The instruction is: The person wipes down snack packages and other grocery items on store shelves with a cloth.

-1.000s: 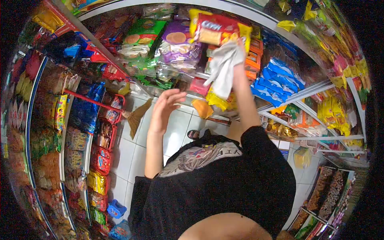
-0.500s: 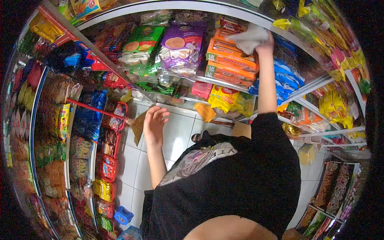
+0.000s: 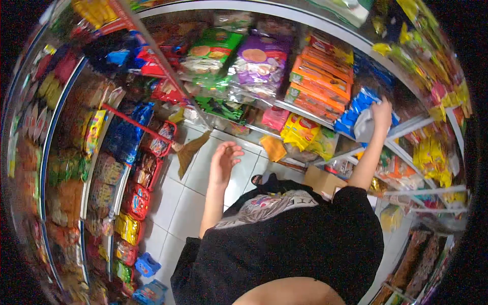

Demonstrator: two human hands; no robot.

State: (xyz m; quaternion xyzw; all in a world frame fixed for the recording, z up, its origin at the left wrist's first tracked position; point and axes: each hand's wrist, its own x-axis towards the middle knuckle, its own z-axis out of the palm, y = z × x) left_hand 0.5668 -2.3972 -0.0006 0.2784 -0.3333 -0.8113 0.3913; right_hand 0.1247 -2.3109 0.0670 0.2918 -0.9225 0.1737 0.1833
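Observation:
My right hand is closed on a light grey cloth, low against the blue packets at the right end of the shelf. Just left of it stand orange boxes in a stepped stack. My left hand hangs over the white floor tiles with its fingers apart and slightly curled, holding nothing. Purple packs and green packs of biscuits stand further left on the same shelf.
A broom head with a red handle leans at the left shelves. Red baskets of snacks line those shelves. Under the main shelf sit yellow packets, an orange cloth-like item and a cardboard box.
My right hand has moved down with the cloth, from above the orange boxes to the blue packets. The view has shifted, so the shelves appear further right. My left hand remains open.

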